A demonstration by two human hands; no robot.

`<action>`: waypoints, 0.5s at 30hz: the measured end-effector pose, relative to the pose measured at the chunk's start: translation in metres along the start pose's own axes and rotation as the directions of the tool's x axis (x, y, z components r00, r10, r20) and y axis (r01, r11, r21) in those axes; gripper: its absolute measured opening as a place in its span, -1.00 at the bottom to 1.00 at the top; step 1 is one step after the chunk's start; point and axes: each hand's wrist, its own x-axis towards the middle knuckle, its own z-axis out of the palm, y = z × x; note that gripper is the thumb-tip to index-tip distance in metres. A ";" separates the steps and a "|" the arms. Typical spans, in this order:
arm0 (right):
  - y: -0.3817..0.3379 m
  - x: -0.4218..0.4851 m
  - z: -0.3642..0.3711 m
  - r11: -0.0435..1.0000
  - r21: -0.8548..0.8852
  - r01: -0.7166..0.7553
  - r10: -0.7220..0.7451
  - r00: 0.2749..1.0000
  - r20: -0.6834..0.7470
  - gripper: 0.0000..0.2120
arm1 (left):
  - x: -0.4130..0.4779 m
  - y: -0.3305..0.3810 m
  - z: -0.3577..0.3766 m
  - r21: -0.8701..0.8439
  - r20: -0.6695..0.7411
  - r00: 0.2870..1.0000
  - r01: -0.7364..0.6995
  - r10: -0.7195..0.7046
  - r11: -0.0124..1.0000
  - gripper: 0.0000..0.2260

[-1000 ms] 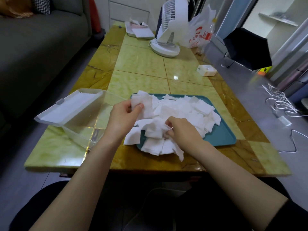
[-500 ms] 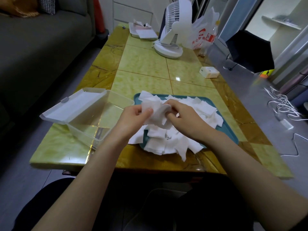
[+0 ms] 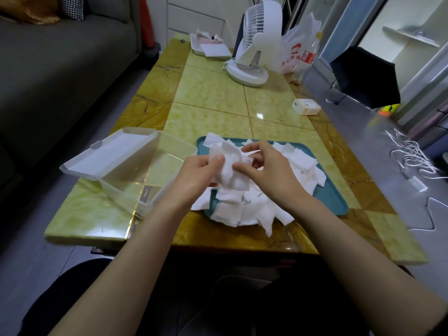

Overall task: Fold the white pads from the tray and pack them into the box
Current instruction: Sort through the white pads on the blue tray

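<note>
A teal tray (image 3: 332,202) near the table's front edge carries a loose heap of white pads (image 3: 242,207), some hanging over its front rim. Both hands hold one crumpled white pad (image 3: 230,170) just above the tray's left part. My left hand (image 3: 198,175) pinches its left edge between thumb and fingers. My right hand (image 3: 269,170) pinches its right side, with the index finger raised over the top. Left of the tray stands a clear plastic box (image 3: 150,180) with its hinged lid (image 3: 106,154) lying open to the left; no pads show inside it.
A white desk fan (image 3: 254,49) stands at the far end of the yellow tiled table (image 3: 213,93), beside a plastic bag (image 3: 298,52) and a bottle. A small white box (image 3: 306,106) lies by the right edge. A grey sofa is at left; white cables lie on the floor at right.
My right hand left the heap and came up to the pad in my left hand. Both hands now hold that pad together above the tray, and it is more crumpled.
</note>
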 end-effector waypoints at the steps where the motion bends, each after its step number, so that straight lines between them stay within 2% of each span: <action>1: 0.001 0.000 0.000 1.000 -0.005 -0.025 0.025 0.999 0.027 -0.69 | 0.001 -0.001 0.000 -0.001 -0.009 1.000 -0.001 0.001 1.000 -0.71; 3: 0.002 -0.001 0.001 0.997 0.026 -0.071 0.069 0.996 0.060 -0.68 | 0.002 -0.003 0.000 0.015 -0.017 1.000 0.003 -0.003 1.000 -0.70; 6: 0.002 -0.002 0.004 0.980 0.146 -0.134 0.131 0.991 0.030 -0.79 | 0.004 -0.005 0.001 0.030 -0.015 1.000 0.015 -0.015 0.999 -0.71; 11: -0.003 -0.001 0.004 0.984 0.127 -0.125 0.131 0.990 -0.042 -0.85 | 0.008 -0.008 0.001 0.024 -0.043 0.999 0.023 -0.022 0.999 -0.63; 13: -0.005 -0.001 0.000 0.974 0.179 -0.136 0.140 0.990 -0.009 -0.84 | 0.011 -0.009 -0.001 0.027 -0.086 0.996 0.039 -0.036 0.999 -0.62; 15: -0.008 -0.002 -0.003 0.963 0.223 -0.153 0.135 0.986 0.095 -0.85 | 0.012 -0.010 -0.002 0.004 -0.082 0.995 0.064 -0.063 0.998 -0.61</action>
